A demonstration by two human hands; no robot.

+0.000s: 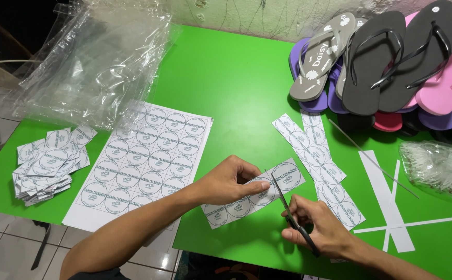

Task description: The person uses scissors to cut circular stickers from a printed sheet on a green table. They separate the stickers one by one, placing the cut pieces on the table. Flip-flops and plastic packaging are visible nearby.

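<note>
My left hand [231, 181] pinches a white paper strip [236, 207] printed with round labels, holding it just above the green table [247, 88]. My right hand [317, 228] grips black-handled scissors [288, 207], whose blades point up and away across the strip between two of the circles. Both forearms come in from the bottom edge.
A full sheet of round labels [143, 161] lies left of the hands. A heap of cut square labels [49, 163] sits at far left under clear plastic bags [96, 57]. More strips [319, 166] and white offcuts [387, 207] lie right. Stacked flip-flops [387, 62] fill the back right.
</note>
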